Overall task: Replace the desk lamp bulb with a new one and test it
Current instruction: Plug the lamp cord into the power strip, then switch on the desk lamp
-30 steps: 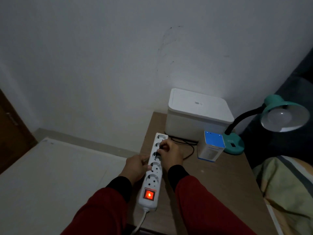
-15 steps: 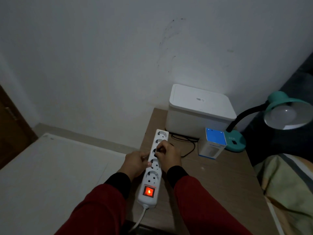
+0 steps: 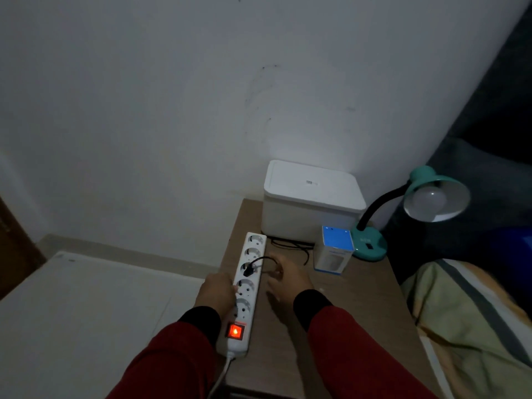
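Steadying the white power strip on the tabletop, your left hand presses its near edge, fingers curled against the casing in a loose grip rather than a clench. Your right hand rests beside the strip, fingers relaxed and holding nothing, just right of the black plug seated in the middle socket. The strip's red switch glows below your left wrist.

Beyond your right hand, past the small blue-topped carton, stands the teal desk lamp, its gooseneck curving up to a shade with the bulb fitted inside, unlit. The bulb looks light, smooth and fragile: judge it best held by its wide dome with spread fingertips, never squeezed. The lamp itself seems light and top-heavy, so hold its base when you reach for the switch there.

Behind the carton sits a closed white box; its contents are hidden. Whether the carton holds anything, you cannot tell. The cable trails from the plug toward the lamp, so the test appears to be the remaining step.
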